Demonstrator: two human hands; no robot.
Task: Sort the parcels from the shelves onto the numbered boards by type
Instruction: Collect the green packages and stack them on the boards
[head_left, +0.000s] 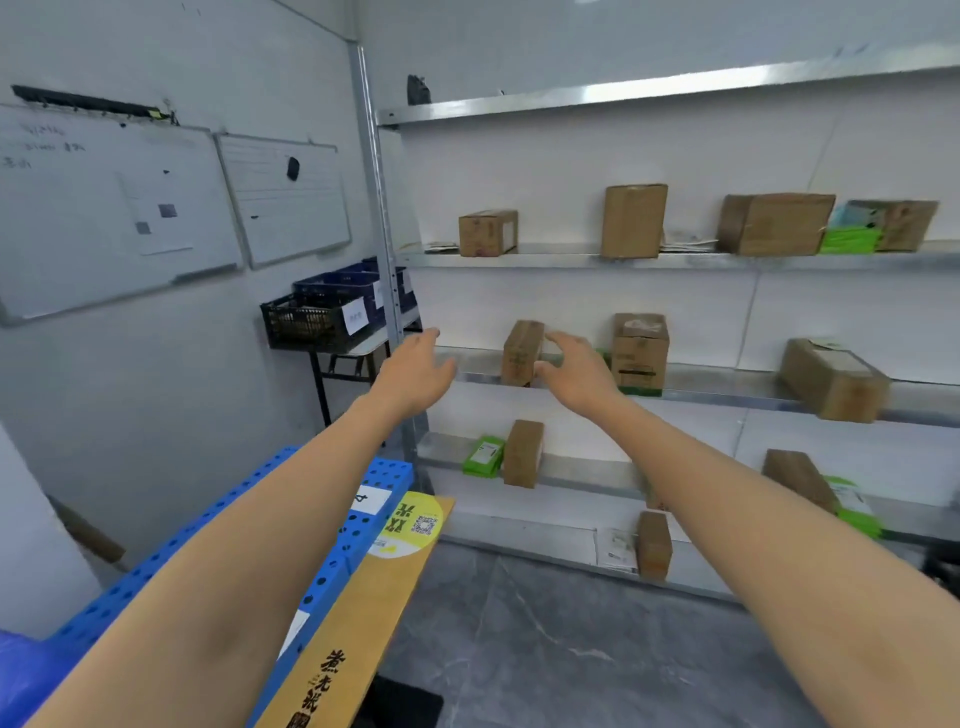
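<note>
Both my arms reach toward the metal shelves (727, 389). A narrow brown carton (521, 352) stands upright on the middle shelf. My right hand (576, 369) is just right of it, fingers spread and relaxed, thumb near its side, holding nothing. My left hand (415, 371) hovers to the left of it, open and apart from it. Several more brown cartons and green parcels stand on the shelves, such as a taller carton (640, 353) and a green packet (484, 456). A blue perforated board (332, 566) with a paper label marked 4 lies at the lower left.
A yellow-orange cardboard sheet (363, 613) lies beside the blue board. Black and blue crates (322, 317) sit on a small table in the corner. Whiteboards (119, 208) hang on the left wall. Grey floor lies before the shelves.
</note>
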